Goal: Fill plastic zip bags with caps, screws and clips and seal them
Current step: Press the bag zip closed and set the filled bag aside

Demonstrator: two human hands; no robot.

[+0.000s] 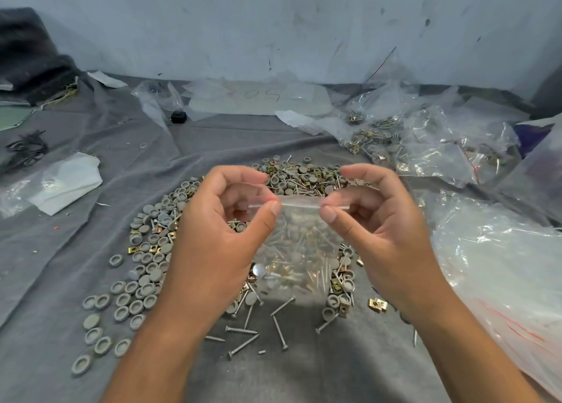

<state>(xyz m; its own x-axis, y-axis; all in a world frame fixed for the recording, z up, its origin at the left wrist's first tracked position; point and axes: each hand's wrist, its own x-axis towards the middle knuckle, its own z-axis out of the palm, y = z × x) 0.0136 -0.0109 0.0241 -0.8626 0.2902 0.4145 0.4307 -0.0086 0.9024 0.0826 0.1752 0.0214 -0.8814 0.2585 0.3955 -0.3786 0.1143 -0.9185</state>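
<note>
Both hands up over the middle of the grey cloth (pixel 60 281): the left hand (pixel 219 229) and right hand (pixel 377 232) each pinch the top strip of a clear zip bag (pixel 298 250) between thumb and fingers. Screws and caps show inside it, and it hangs above the loose pile of caps (pixel 143 275), with loose screws (pixel 261 326) nearer the cloth's front edge.

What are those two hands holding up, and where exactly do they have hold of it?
A clear zip bag with screws and caps inside. The left hand and right hand each pinch its top zip strip, one near either end, thumb against fingers.
</note>
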